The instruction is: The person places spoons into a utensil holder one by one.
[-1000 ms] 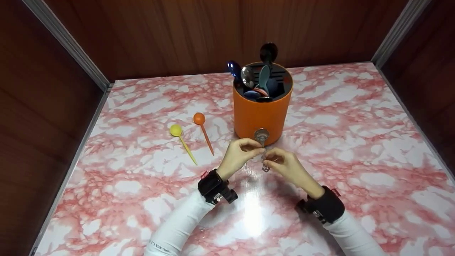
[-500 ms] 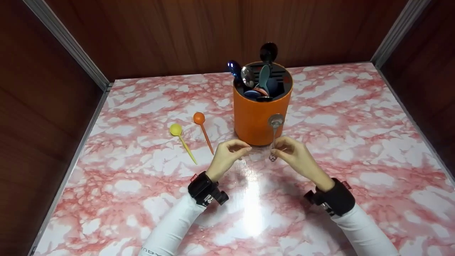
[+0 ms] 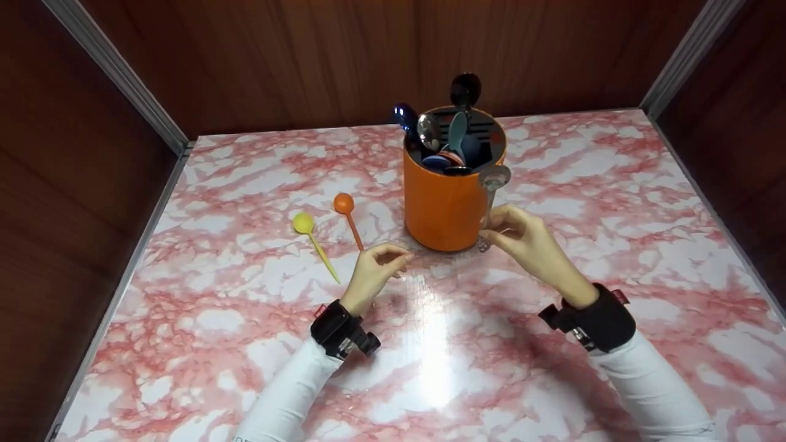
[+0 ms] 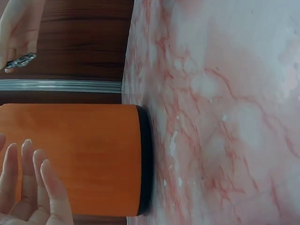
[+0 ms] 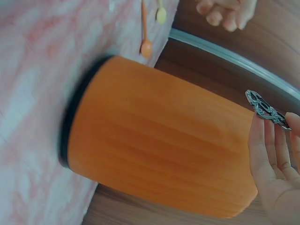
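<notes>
My right hand (image 3: 537, 248) pinches a silver spoon (image 3: 494, 177) by its handle, beside the right front of an orange utensil holder (image 3: 443, 212). The bowl of the spoon points up, level with the holder's upper wall. Its ornate openwork handle end (image 5: 267, 111) sticks out past my fingertips in the right wrist view. My left hand (image 3: 370, 277) hovers to the left of the holder's base with loosely bent fingers and nothing in them. In the left wrist view, the fingers (image 4: 54, 183) of that hand appear in front of the holder's orange wall.
Several spoons stand in the holder, among them a shiny silver spoon (image 3: 428, 132), a teal one (image 3: 457, 130) and a tall black one (image 3: 465, 90). An orange spoon (image 3: 344, 203) and a yellow spoon (image 3: 303, 223) lie on the marbled table (image 3: 221, 319). Wooden panels (image 3: 307, 61) enclose the table.
Both hands were together at the silver spoon; the left has let go and drawn back left. The right hand has raised the spoon up and to the right along the holder.
</notes>
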Action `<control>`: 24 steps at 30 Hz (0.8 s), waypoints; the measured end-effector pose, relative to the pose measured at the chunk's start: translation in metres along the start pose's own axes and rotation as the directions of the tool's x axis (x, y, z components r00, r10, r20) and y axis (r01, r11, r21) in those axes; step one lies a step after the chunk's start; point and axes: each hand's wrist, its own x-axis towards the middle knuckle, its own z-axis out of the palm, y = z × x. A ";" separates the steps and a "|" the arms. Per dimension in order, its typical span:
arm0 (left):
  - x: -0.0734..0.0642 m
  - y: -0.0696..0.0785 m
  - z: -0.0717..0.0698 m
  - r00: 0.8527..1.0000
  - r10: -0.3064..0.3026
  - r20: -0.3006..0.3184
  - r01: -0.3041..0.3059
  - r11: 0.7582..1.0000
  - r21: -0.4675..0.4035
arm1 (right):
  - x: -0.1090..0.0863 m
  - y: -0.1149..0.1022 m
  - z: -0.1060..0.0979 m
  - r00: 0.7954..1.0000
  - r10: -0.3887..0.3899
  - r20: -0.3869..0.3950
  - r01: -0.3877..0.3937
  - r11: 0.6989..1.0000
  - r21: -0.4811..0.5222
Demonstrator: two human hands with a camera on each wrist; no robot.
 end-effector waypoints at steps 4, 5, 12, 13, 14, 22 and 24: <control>-0.001 -0.002 -0.003 0.999 -0.021 -0.029 0.021 1.000 0.007 | 0.008 -0.004 -0.005 1.000 -0.021 -0.010 0.021 1.000 -0.001; -0.001 -0.002 -0.004 0.999 -0.026 -0.033 0.026 1.000 0.008 | 0.010 -0.005 -0.006 0.999 -0.028 -0.016 0.028 1.000 -0.004; -0.001 -0.007 -0.006 0.999 -0.018 -0.035 0.019 1.000 0.009 | 0.024 -0.013 -0.014 0.995 -0.067 -0.081 0.065 0.998 -0.022; -0.001 -0.007 -0.006 0.999 -0.018 -0.035 0.019 1.000 0.008 | 0.026 -0.015 -0.015 0.993 -0.074 -0.086 0.073 0.997 -0.014; -0.001 -0.007 -0.007 0.999 -0.016 -0.035 0.016 1.000 0.007 | 0.029 -0.016 -0.016 0.992 -0.080 -0.094 0.080 0.997 -0.007; -0.003 -0.010 -0.008 1.000 -0.006 -0.024 0.006 1.000 0.007 | 0.050 -0.033 -0.026 0.985 -0.099 -0.141 0.105 0.994 0.038; -0.003 -0.011 -0.009 1.000 -0.003 -0.022 0.003 1.000 0.010 | 0.055 -0.036 -0.028 0.985 -0.099 -0.143 0.106 0.993 0.048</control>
